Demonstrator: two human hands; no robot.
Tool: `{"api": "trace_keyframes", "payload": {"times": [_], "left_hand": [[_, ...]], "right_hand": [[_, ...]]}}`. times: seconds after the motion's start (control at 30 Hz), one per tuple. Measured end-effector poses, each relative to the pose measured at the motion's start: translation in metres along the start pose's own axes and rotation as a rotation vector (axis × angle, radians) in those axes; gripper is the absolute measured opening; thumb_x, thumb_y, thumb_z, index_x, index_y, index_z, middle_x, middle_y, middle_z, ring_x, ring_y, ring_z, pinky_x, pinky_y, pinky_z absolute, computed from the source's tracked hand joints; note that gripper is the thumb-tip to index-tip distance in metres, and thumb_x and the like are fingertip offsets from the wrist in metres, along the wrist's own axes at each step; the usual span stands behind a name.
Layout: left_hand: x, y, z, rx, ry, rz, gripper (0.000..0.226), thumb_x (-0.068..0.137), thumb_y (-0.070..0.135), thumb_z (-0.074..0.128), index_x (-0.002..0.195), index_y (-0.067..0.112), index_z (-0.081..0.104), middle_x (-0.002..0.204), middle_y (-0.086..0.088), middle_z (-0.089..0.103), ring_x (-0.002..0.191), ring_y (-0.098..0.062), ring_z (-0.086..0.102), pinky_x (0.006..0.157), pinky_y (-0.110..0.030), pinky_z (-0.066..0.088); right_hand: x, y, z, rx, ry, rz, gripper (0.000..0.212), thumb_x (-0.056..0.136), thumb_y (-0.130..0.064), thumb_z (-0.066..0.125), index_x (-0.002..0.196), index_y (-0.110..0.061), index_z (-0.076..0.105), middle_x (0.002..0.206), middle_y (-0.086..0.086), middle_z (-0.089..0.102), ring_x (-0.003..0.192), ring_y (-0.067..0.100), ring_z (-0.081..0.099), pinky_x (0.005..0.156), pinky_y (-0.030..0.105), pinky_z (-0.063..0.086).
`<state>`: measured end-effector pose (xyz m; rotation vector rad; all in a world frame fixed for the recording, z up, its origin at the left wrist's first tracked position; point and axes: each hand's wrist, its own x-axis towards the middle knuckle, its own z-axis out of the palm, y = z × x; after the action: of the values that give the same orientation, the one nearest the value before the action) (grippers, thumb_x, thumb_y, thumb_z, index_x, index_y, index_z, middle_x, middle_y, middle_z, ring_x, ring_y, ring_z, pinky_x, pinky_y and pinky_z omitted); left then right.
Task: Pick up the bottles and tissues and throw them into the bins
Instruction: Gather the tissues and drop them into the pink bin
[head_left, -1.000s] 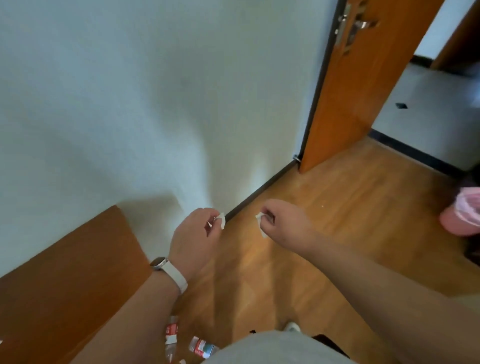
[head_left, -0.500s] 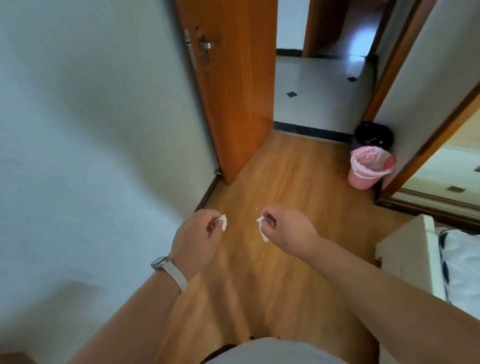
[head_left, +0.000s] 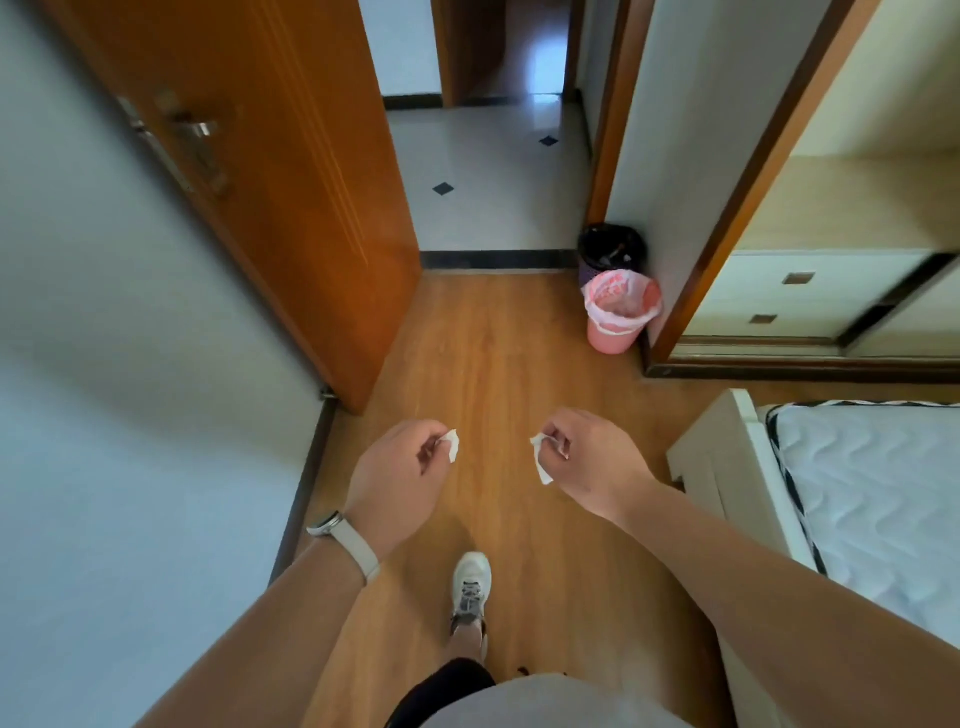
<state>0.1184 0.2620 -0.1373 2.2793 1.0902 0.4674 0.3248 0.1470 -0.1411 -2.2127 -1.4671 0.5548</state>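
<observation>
Left hand (head_left: 397, 475) pinches a small tissue scrap (head_left: 451, 445); right hand (head_left: 592, 462) pinches another tissue piece (head_left: 540, 460), both mostly hidden by fingers. Pink bin (head_left: 619, 314) ahead, black bin (head_left: 612, 248) behind it, partly blocked.

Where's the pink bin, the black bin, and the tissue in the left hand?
pink bin (head_left: 613, 340), head view, on its front wall.
black bin (head_left: 597, 249), head view, on its rim.
left-hand tissue (head_left: 453, 446), head view, on the white scrap's middle.

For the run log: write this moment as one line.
left hand: pinching tissue | right hand: pinching tissue | pink bin, black bin: ahead on floor, by wall | tissues not yet binned
</observation>
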Motion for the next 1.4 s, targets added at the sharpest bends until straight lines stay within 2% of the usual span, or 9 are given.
{"api": "trace_keyframes", "payload": {"times": [0.4,0.63,0.77,0.9,1.0,1.07,1.2,1.4], "left_hand": [[0.205,-0.056,-0.004,-0.038,-0.130,0.098,0.009,0.094,0.031,0.054,0.090,0.031,0.061,0.079,0.016,0.058,0.075,-0.002,0.055,0.061,-0.018,0.039],[0.292,-0.057,-0.002,-0.108,-0.164,0.252,0.007,0.094,0.023,0.056,0.093,0.023,0.063,0.078,0.013,0.058,0.072,-0.004,0.055,0.060,-0.010,0.035],[0.328,-0.048,0.015,-0.124,-0.210,0.256,0.009,0.094,0.021,0.056,0.095,0.021,0.065,0.083,0.012,0.061,0.073,-0.006,0.056,0.063,-0.022,0.042],[0.361,-0.032,0.033,-0.133,-0.256,0.244,0.010,0.094,0.019,0.057,0.097,0.022,0.065,0.085,0.015,0.059,0.082,0.003,0.053,0.064,-0.005,0.036],[0.390,-0.021,0.046,-0.114,-0.266,0.269,0.011,0.094,0.018,0.057,0.100,0.019,0.066,0.086,0.016,0.057,0.083,0.006,0.053,0.065,-0.002,0.035],[0.415,-0.012,0.058,-0.091,-0.267,0.275,0.012,0.095,0.020,0.057,0.103,0.019,0.066,0.088,0.016,0.058,0.081,0.004,0.054,0.067,-0.003,0.038],[0.467,0.015,0.084,-0.069,-0.282,0.279,0.014,0.096,0.021,0.055,0.106,0.019,0.065,0.095,0.011,0.063,0.086,-0.005,0.058,0.074,-0.024,0.052],[0.549,0.063,0.134,-0.035,-0.318,0.276,0.012,0.093,0.020,0.058,0.101,0.020,0.067,0.089,0.010,0.064,0.082,-0.006,0.059,0.071,-0.026,0.050]], "right_hand": [[0.177,-0.008,-0.023,-0.058,0.121,0.143,0.010,0.093,-0.030,0.056,0.098,-0.024,0.062,0.089,-0.010,0.062,0.077,0.011,0.060,0.071,0.031,0.056],[0.224,0.003,-0.037,-0.076,0.205,0.220,0.005,0.092,-0.029,0.057,0.094,-0.026,0.060,0.085,-0.015,0.058,0.075,0.010,0.060,0.066,0.026,0.055],[0.244,0.027,-0.053,-0.078,0.280,0.271,0.007,0.091,-0.025,0.059,0.096,-0.023,0.063,0.083,-0.015,0.057,0.073,0.010,0.059,0.067,0.030,0.056],[0.261,0.050,-0.062,-0.052,0.331,0.277,0.006,0.088,-0.023,0.060,0.093,-0.021,0.063,0.079,-0.014,0.055,0.069,0.009,0.055,0.063,0.032,0.053],[0.282,0.070,-0.068,-0.014,0.344,0.266,0.006,0.087,-0.022,0.060,0.090,-0.020,0.064,0.078,-0.012,0.055,0.068,0.009,0.054,0.061,0.033,0.052],[0.301,0.088,-0.075,0.003,0.351,0.268,0.006,0.086,-0.024,0.058,0.089,-0.022,0.063,0.078,-0.012,0.055,0.068,0.009,0.055,0.061,0.032,0.052],[0.341,0.132,-0.099,0.031,0.358,0.274,0.005,0.087,-0.022,0.061,0.091,-0.021,0.063,0.080,-0.014,0.056,0.068,0.009,0.057,0.061,0.029,0.053],[0.394,0.209,-0.144,0.069,0.312,0.354,0.008,0.091,-0.023,0.058,0.094,-0.019,0.064,0.082,-0.014,0.057,0.069,0.008,0.057,0.060,0.024,0.048]]}}
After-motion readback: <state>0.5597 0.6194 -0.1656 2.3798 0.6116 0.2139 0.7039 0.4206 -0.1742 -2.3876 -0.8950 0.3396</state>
